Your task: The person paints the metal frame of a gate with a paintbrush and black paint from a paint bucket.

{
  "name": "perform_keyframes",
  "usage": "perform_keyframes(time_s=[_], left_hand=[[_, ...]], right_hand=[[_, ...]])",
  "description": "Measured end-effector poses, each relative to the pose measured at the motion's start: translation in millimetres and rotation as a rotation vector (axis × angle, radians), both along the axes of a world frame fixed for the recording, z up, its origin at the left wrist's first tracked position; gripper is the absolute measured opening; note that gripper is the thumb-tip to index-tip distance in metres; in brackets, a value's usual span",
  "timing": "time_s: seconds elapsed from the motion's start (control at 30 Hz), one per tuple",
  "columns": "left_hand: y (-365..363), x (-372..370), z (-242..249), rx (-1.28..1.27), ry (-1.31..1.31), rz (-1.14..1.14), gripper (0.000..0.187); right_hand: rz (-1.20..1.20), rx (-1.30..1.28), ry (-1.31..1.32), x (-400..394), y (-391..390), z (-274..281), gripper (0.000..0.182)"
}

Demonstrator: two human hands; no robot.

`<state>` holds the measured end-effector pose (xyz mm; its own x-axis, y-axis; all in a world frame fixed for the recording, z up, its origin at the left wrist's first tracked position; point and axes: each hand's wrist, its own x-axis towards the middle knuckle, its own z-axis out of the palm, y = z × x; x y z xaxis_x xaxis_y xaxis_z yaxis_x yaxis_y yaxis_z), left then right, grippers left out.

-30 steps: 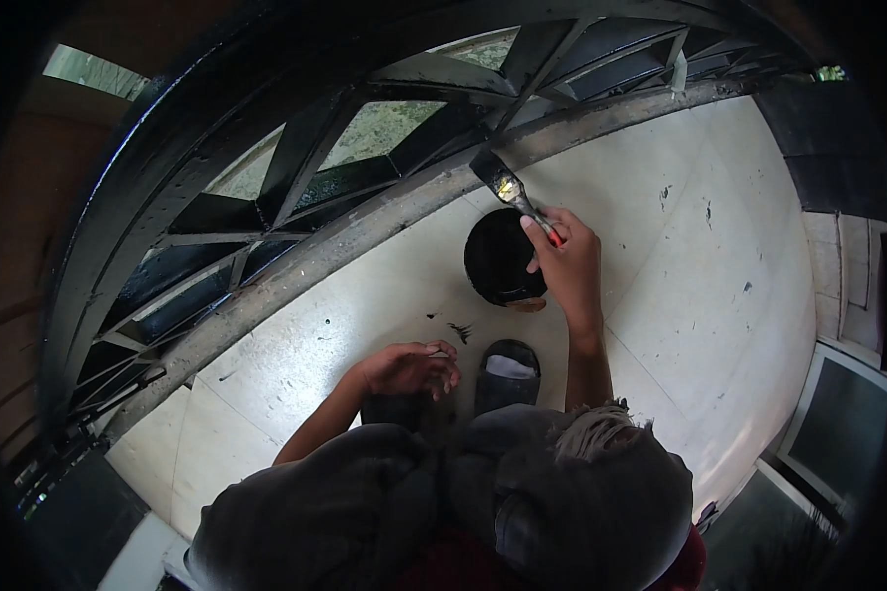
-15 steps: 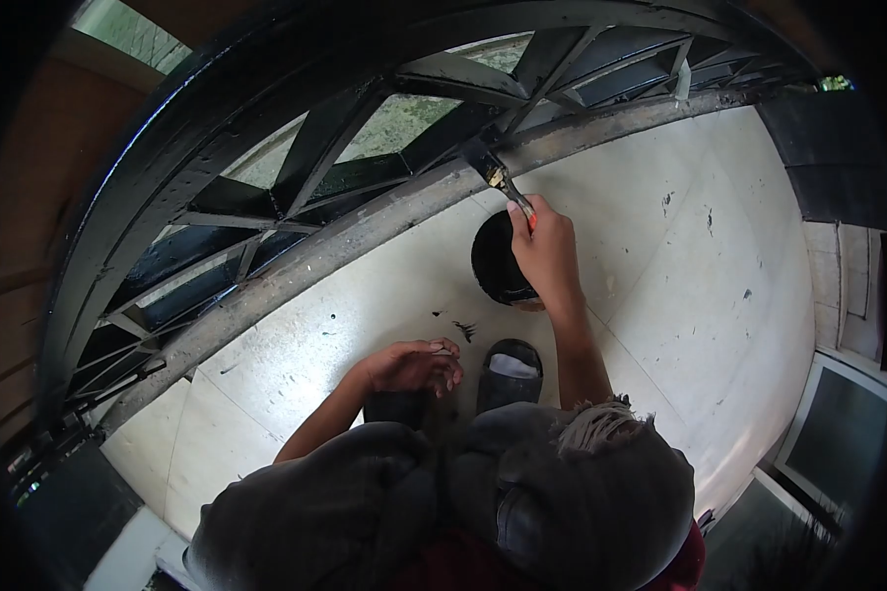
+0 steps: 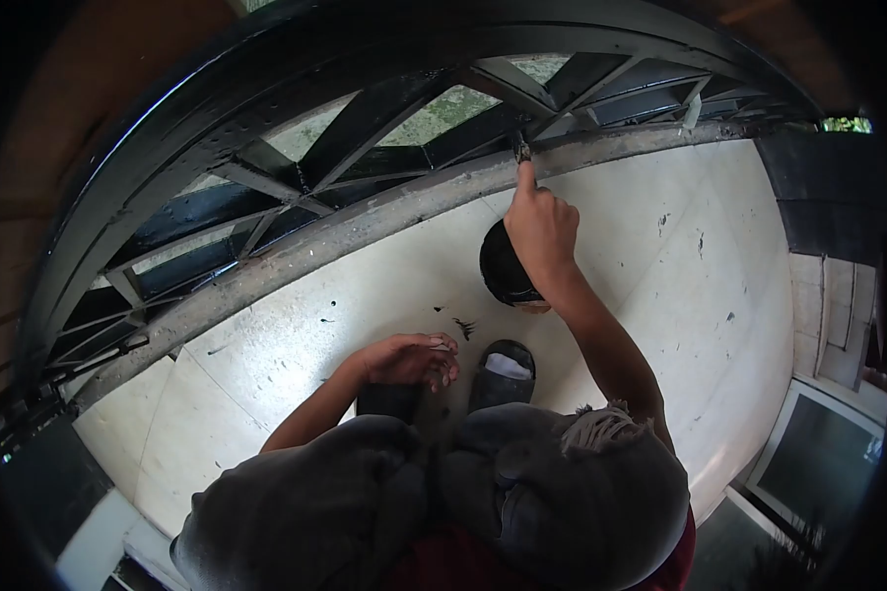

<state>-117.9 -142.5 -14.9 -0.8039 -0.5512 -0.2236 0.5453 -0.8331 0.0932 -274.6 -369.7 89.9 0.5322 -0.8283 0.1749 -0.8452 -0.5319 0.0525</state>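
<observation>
My right hand (image 3: 545, 229) is closed around the handle of a paintbrush (image 3: 523, 151). The brush head points away from me, at the lower edge of a black metal lattice (image 3: 394, 158); whether the bristles touch it is hard to see. Below that hand, a round container (image 3: 501, 268) with a black inside stands on the floor, partly covered by the hand and wrist. My left hand (image 3: 412, 360) hangs over my left shoe, fingers loosely bent and apart, holding nothing.
A grey concrete ledge (image 3: 365, 209) runs under the lattice. Pale floor tiles (image 3: 660, 266) carry dark paint spots. My slippers (image 3: 503, 376) are close behind the container. A framed dark pane (image 3: 818, 448) stands at the right.
My right hand has pushed the paintbrush forward and slightly right, toward the lattice's lower bar. The view has shifted a little. My left hand keeps nearly the same pose.
</observation>
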Motion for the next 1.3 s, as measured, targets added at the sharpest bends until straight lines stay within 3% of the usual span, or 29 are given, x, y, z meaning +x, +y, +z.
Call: perform_keyframes(time_s=[0.2,0.27,0.37,0.53,0.6,0.73,0.8,0.83,0.9,1.1,1.13,1.17,1.23,1.3], left_hand=[[2.1,0.8,-1.9,-0.049,-0.048,-0.046,0.034],[1.5,6.4,-1.4,-0.037,0.038,0.011,0.033],[-1.6,4.9,0.7,-0.067,-0.033,-0.028,0.033],[1.4,7.0,-2.1,-0.086,0.014,-0.016,0.034],[-0.1,11.3,-1.7,-0.071,0.041,-0.010,0.034],[6.2,15.1,-0.9,-0.096,0.021,0.015,0.034],[7.8,16.8,-2.0,-0.095,0.062,0.045,0.034],[7.0,16.9,-2.9,-0.093,0.063,0.040,0.033],[5.3,14.5,-3.1,-0.088,0.064,0.026,0.033],[3.5,14.5,-2.8,-0.086,-0.019,-0.065,0.039],[3.6,14.7,-1.9,-0.082,-0.017,-0.049,0.040],[3.0,14.1,-1.3,-0.080,-0.014,-0.031,0.041],[3.9,14.1,1.2,-0.064,-0.009,-0.032,0.038],[2.0,14.2,2.5,-0.051,-0.003,-0.019,0.035]], right_hand=[[0.044,0.075,0.180,6.5,6.2,19.2,0.015],[0.095,-0.044,0.214,13.9,-12.7,11.9,0.015],[0.054,0.049,0.288,13.0,2.1,28.6,0.014],[0.189,-0.055,0.283,19.2,-9.3,20.4,0.013],[0.076,0.073,0.296,14.5,-8.1,25.6,0.029],[-0.042,0.196,0.307,9.5,10.8,46.4,0.023],[-0.197,0.181,0.026,3.4,14.8,42.6,0.021],[-0.202,0.178,0.029,-3.1,12.9,35.7,0.021],[-0.266,0.345,-0.319,-19.2,9.3,17.5,0.026],[-0.303,0.445,-0.561,-16.7,7.6,1.7,0.025],[-0.178,0.195,-0.489,-17.5,4.7,-13.4,0.026],[-0.202,0.192,-0.494,-15.1,7.2,-16.1,0.026],[-0.200,0.093,-0.124,-6.0,14.5,-21.0,0.025],[-0.198,0.083,-0.143,-1.5,14.5,-21.2,0.024]])
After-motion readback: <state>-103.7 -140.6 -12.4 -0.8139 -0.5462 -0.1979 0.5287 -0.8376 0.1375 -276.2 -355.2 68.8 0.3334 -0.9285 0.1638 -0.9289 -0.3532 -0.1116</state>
